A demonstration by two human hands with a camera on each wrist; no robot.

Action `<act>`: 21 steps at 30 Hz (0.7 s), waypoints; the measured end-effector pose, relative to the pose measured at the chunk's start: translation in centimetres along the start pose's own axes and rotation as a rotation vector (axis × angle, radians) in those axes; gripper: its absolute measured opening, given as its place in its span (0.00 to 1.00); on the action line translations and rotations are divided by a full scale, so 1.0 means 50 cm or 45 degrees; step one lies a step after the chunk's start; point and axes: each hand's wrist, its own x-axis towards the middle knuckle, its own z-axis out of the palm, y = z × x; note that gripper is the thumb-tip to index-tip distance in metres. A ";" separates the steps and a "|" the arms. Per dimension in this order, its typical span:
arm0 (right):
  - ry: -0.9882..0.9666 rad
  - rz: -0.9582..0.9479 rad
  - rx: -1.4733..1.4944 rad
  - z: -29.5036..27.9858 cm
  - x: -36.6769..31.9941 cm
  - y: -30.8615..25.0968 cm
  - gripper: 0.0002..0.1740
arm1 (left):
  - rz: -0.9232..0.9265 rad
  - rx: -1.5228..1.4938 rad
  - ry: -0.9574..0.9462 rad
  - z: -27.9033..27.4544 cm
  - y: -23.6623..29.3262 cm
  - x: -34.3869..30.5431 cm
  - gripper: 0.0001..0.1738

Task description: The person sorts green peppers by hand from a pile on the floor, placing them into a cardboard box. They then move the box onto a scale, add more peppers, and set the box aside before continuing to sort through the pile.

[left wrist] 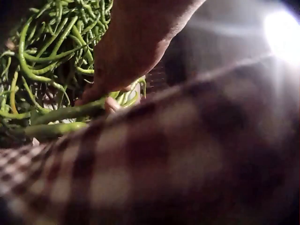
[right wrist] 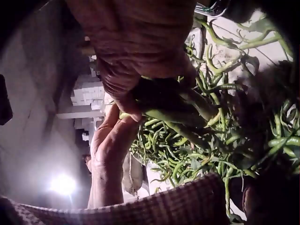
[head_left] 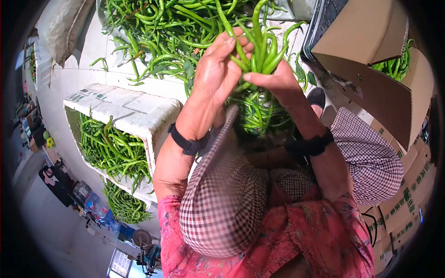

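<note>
Checked cloth lies nearest the body, with loose green peppers just beyond, below the hands. Above them, the right hand grips a pepper bunch, its long axis running roughly away from the body, curved tips uneven. Beside it, the left hand pinches a long pepper, slanting outward. The step seems to be gathering and aligning; the next move calls for steady, gentle pressure. Farther out spreads a pepper heap.

Wears a red top, checked clothing, black wristbands.
</note>
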 end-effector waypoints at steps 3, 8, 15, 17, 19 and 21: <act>0.098 0.094 -0.140 -0.015 0.015 0.018 0.23 | 0.049 0.014 -0.019 0.017 -0.005 0.019 0.24; 0.335 0.023 -0.293 -0.018 0.024 -0.008 0.15 | 0.052 0.211 -0.184 0.008 0.020 0.027 0.32; 0.438 -0.154 -0.305 -0.092 0.026 -0.107 0.20 | 0.238 1.305 0.522 -0.255 -0.001 -0.021 0.21; 0.497 -0.153 -0.264 -0.096 0.018 -0.099 0.17 | 0.477 1.946 0.468 -0.298 -0.057 -0.056 0.18; 0.482 -0.058 -0.249 -0.093 -0.003 -0.087 0.17 | 0.687 2.361 0.133 -0.253 -0.098 -0.071 0.23; 0.512 0.024 -0.232 -0.072 -0.012 -0.084 0.17 | 0.756 2.531 -0.117 -0.230 -0.143 -0.066 0.19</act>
